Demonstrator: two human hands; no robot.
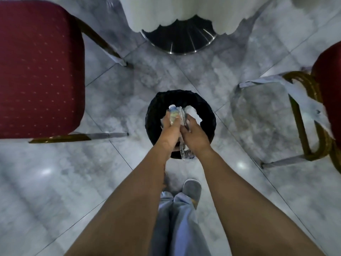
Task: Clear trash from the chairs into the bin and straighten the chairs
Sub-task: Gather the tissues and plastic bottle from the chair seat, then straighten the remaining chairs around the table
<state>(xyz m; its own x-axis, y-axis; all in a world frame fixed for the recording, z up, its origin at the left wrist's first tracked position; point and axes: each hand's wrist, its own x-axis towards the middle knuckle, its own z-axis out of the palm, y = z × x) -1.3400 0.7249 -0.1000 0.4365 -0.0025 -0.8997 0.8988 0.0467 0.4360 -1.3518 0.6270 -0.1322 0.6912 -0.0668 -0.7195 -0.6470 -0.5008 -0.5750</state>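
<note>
A small round bin (206,111) lined with a black bag stands on the floor straight ahead. Both my hands hover over its opening. My left hand (170,129) grips a clear plastic bottle (174,113) with a white cap, pointing away from me. My right hand (193,134) holds a second crushed clear bottle (186,153) that sticks out below the wrist, along with white crumpled paper (191,110). A red padded chair (36,71) with gold legs stands at the left. Another red chair (330,85) is at the right edge.
A round table with a white cloth (177,12) and a shiny metal base (179,43) stands beyond the bin. The right chair's gold frame (302,115) has white wrapping hanging off it. The floor is glossy grey marble tile. My legs and a grey slipper (191,191) are below.
</note>
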